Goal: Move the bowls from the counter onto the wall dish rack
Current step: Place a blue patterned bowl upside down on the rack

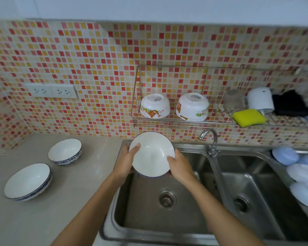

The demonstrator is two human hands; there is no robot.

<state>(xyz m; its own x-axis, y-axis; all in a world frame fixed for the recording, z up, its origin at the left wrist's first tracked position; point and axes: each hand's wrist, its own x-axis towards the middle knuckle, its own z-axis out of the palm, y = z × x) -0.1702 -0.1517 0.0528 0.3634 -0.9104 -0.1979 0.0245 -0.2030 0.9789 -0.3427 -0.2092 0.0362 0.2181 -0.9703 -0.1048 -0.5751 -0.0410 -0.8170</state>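
Observation:
I hold a white bowl with a dark rim (152,153) over the left sink basin, its inside tilted towards me. My left hand (127,160) grips its left edge and my right hand (180,167) grips its right edge. Just above it hangs the wire wall dish rack (169,121), where two white cartoon-printed bowls (155,106) (192,107) lie upside down. On the counter to the left stand two more bowls with blue patterned outsides: a small deep one (65,151) and a wide shallow one (28,181).
The rack's right part carries a yellow sponge (248,117), a glass, a white mug (260,101) and a black cloth. A tap (210,139) rises between the two steel basins (212,201). Pale blue lids (302,174) are stacked at the right. A wall socket (52,91) is at the left.

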